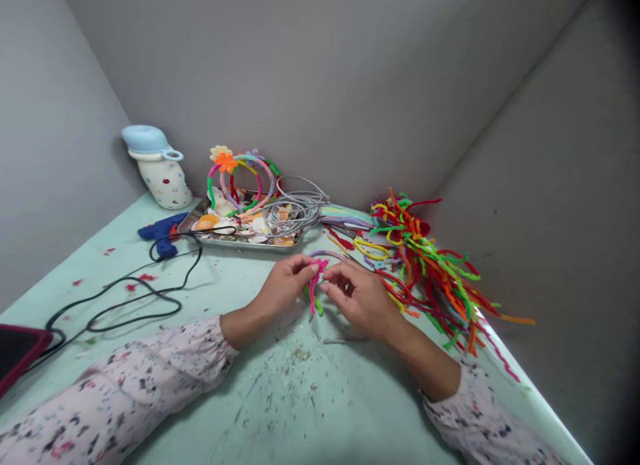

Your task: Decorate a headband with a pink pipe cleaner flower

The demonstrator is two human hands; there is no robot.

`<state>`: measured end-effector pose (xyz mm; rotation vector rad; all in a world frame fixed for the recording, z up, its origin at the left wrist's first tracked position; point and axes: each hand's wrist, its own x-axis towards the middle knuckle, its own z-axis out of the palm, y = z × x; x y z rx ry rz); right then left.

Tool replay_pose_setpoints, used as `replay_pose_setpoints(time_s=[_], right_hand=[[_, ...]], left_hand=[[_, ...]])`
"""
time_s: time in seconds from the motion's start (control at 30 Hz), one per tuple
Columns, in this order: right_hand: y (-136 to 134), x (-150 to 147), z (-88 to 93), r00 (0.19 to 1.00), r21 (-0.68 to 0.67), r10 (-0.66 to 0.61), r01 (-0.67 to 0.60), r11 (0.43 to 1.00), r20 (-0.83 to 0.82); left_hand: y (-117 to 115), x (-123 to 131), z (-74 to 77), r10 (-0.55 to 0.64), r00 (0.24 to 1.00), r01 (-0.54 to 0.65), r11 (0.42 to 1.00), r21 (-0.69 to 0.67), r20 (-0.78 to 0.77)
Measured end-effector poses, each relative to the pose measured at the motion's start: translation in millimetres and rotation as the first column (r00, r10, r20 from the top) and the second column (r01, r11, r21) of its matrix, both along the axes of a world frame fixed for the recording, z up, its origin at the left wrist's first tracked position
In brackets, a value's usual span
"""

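My left hand and my right hand meet over the pale green table, both pinching a small twist of pink and green pipe cleaners. The pink strand hangs down between my fingertips, with a bit of green under it. A lilac loop arches just behind my fingers. Both sleeves are pale with dark flecks.
A heap of coloured pipe cleaners sprawls to the right. Behind my hands stands a metal tray with bare grey headbands and wrapped headbands. A blue glue gun with black cord, a spotted bottle, and a dark red-edged object lie left.
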<state>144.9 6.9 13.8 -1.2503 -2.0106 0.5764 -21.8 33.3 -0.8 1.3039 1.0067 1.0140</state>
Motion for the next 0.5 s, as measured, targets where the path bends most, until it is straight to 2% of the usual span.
replay_pose_setpoints(time_s=[0.13,0.27,0.37,0.5], right_hand=[[-7.2,-10.1,-2.9,1.0,-0.137,-0.001,0.004,0.991,0.023],[-6.9,-12.5,-8.9,0.998,-0.189,-0.029,0.037,0.981,0.047],[-3.5,-8.3,-8.1,0.997,-0.204,-0.043,0.054,0.977,0.059],[1.7,-0.3,-3.3,0.995,-0.162,-0.038,0.053,0.985,0.093]], left_hand=[[-2.2,1.8,0.6,0.0,1.0,0.0,1.0,-0.006,0.02],[-2.7,2.4,3.7,-0.035,0.999,0.035,0.999,0.005,-0.007],[0.3,0.2,4.3,-0.01,0.999,0.011,1.0,0.026,-0.046],[3.8,-2.3,3.0,-0.007,0.999,0.007,1.0,0.002,-0.054]])
